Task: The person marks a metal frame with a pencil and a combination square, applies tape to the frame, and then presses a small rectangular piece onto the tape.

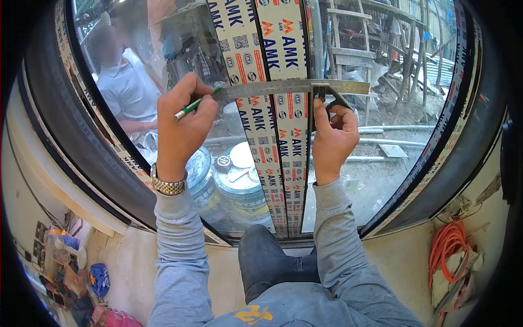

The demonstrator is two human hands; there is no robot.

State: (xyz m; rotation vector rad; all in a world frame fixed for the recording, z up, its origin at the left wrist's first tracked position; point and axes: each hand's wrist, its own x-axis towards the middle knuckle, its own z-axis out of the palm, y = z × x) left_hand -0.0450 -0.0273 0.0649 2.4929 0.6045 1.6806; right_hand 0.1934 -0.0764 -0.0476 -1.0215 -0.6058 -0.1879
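Note:
My left hand grips a green pencil with its tip at the metal blade of a try square. The blade lies level across two upright window bars wrapped in white film printed AMK. My right hand is closed on the square's dark handle, to the right of the bars. A metal watch is on my left wrist. Both arms wear grey sleeves.
Behind the glass a person in a white shirt sits at the upper left, with paint buckets below. An orange cable coil lies at the right on the floor. Bags and small items sit at the lower left.

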